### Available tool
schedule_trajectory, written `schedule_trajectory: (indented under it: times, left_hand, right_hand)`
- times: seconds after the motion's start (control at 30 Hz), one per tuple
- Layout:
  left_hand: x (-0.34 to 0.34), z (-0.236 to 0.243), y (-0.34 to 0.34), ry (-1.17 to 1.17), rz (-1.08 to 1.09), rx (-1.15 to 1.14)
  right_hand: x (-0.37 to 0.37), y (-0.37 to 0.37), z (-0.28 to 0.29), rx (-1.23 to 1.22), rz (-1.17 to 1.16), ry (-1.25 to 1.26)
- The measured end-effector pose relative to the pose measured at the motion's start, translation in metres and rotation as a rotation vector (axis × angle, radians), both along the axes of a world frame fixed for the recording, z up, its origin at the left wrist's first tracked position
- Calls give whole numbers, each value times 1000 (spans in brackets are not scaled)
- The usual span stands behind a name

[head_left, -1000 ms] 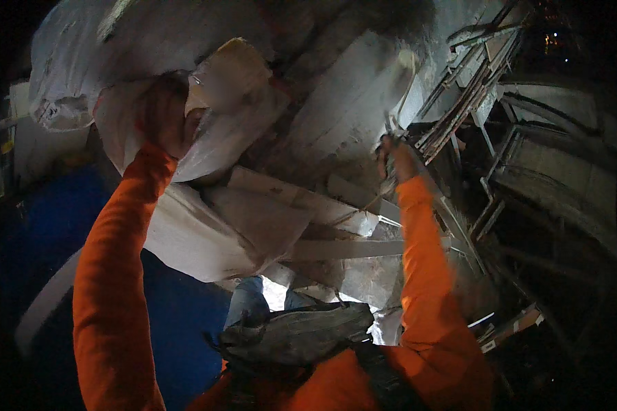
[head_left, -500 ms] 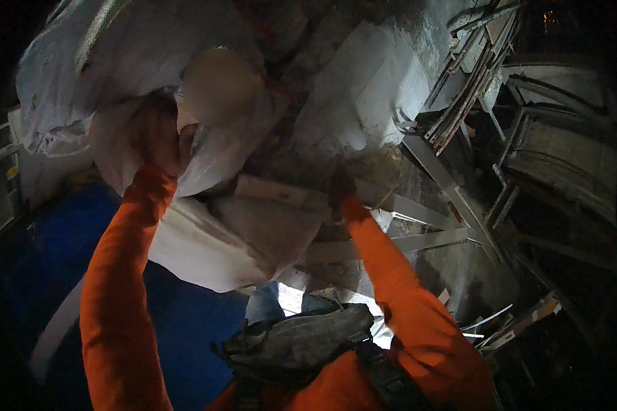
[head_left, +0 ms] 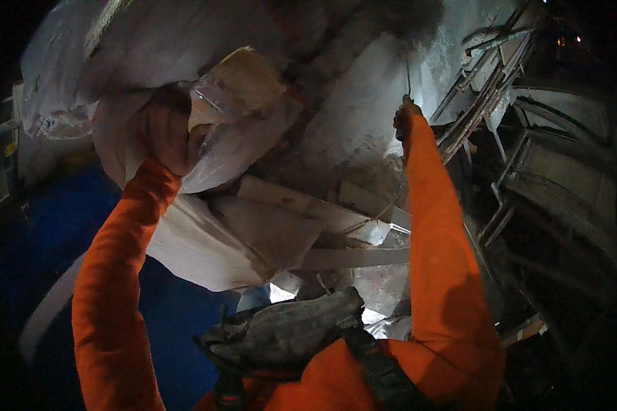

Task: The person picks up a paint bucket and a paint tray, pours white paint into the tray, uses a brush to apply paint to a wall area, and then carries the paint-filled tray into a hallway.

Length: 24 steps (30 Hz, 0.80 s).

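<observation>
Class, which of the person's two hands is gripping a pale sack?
The left hand, closed on the edge of a pale sack; the right hand is apart from it, holding a slim tool.

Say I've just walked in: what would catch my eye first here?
Probably the bright orange sleeves, coming in from the lower edge. The left hand grips a pale sack at upper left, while the right hand, right of centre, seems closed around a thin rod. A bundle of long strips stands out at upper right.
</observation>
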State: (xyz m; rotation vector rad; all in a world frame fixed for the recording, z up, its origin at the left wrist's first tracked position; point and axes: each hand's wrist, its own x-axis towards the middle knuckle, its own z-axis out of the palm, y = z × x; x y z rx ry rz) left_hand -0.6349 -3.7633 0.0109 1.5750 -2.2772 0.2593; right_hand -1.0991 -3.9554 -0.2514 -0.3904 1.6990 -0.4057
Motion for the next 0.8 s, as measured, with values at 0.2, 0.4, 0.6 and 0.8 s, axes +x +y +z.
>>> schedule_trajectory:
  times: [0.2,0.4,0.6,0.8]
  left_hand:
    - [-12,3,-6,49,-14,-70]
    - [-6,-1,-1,21,14,-22]
    - [-10,1,-4,7,23,-60]
    - [-1,-9,2,96,11,47]
  right_hand:
    - [13,146,107,-133,336,182]
    - [83,243,124,-523,1398,374]
    - [105,226,79,-1093,1555,487]
    - [92,140,87,-722,1902,532]
